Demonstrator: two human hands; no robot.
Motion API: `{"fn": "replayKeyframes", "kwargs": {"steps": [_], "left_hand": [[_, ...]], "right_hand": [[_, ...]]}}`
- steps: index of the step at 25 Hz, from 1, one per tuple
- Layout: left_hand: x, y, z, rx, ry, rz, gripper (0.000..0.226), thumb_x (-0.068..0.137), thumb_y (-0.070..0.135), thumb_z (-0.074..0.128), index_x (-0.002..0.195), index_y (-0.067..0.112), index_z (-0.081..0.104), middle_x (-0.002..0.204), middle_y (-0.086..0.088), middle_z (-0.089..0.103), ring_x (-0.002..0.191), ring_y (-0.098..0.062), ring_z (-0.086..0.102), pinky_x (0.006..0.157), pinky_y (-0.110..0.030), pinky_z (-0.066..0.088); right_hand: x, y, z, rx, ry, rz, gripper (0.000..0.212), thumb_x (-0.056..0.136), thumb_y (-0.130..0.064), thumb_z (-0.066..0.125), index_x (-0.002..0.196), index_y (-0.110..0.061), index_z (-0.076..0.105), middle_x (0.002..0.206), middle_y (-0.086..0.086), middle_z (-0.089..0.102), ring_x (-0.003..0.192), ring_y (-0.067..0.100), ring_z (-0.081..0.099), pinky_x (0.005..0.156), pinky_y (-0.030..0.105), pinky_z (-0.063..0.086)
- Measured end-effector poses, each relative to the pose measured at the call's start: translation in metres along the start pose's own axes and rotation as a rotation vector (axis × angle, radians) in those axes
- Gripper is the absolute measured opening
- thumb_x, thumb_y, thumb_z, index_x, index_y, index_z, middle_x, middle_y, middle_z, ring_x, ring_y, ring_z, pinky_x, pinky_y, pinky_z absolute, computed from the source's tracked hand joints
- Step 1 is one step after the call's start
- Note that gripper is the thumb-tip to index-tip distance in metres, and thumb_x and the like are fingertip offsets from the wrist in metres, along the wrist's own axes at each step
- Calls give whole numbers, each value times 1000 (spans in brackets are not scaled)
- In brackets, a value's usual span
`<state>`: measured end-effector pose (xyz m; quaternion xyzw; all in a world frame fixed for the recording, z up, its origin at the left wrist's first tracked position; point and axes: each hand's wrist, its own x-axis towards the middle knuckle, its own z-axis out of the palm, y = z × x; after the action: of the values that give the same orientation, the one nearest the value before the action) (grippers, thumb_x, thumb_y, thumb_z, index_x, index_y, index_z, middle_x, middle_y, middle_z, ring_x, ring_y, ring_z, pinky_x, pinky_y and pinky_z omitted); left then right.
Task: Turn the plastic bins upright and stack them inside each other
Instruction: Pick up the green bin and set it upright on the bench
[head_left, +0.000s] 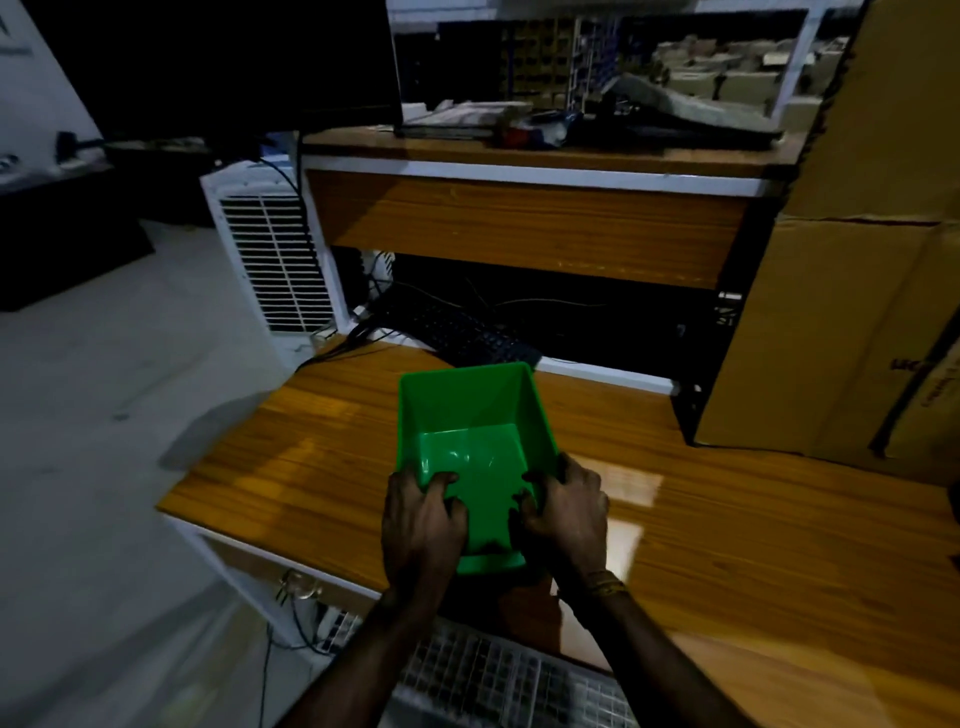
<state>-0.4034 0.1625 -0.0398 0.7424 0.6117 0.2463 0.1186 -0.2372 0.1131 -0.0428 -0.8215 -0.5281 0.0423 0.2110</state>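
Note:
A green plastic bin stands upright on the wooden table, its open top facing up and its low front lip toward me. My left hand grips the near left corner of the bin, with fingers curled over the rim into the inside. My right hand holds the near right corner the same way, and a band is on that wrist. I cannot tell whether another bin is nested inside; only one green shape shows clearly.
A black keyboard with cables lies just beyond the bin. A raised wooden shelf carries clutter behind it. Large cardboard boxes stand at the right. A white air cooler is at the left, beside the floor.

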Motion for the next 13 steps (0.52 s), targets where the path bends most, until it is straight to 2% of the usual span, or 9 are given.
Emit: {"fn": "replayKeyframes", "kwargs": {"steps": [5, 7, 9, 13], "left_hand": [[43, -54, -16, 6, 22, 34, 31, 85, 29, 63, 116, 28, 67, 136, -9, 55, 127, -29, 50, 106, -40, 41], [64, -80, -24, -4, 5, 75, 28, 84, 27, 62, 111, 28, 69, 128, -8, 61, 123, -28, 53, 104, -39, 42], [85, -106, -32, -28, 2, 92, 25, 84, 26, 62, 108, 27, 70, 121, -7, 65, 119, -28, 54, 101, -38, 44], [129, -154, -49, -21, -29, 140, 23, 82, 27, 63, 104, 28, 71, 115, -5, 66, 115, -27, 53, 96, -37, 46]], "right_hand": [[10, -47, 34, 101, 48, 21, 32, 74, -39, 60, 102, -26, 70, 128, 18, 57, 108, 40, 56, 88, 43, 50], [14, -78, 43, 128, 61, 45, 32, 76, -34, 62, 105, -24, 70, 133, 21, 52, 113, 41, 53, 95, 44, 45], [20, -110, 51, 108, -1, 52, 35, 82, -35, 60, 115, -24, 67, 143, 19, 43, 125, 39, 44, 105, 42, 37], [38, -166, 77, 95, 19, 58, 40, 80, -37, 55, 115, -22, 67, 140, 24, 44, 122, 43, 46, 101, 45, 39]]}}
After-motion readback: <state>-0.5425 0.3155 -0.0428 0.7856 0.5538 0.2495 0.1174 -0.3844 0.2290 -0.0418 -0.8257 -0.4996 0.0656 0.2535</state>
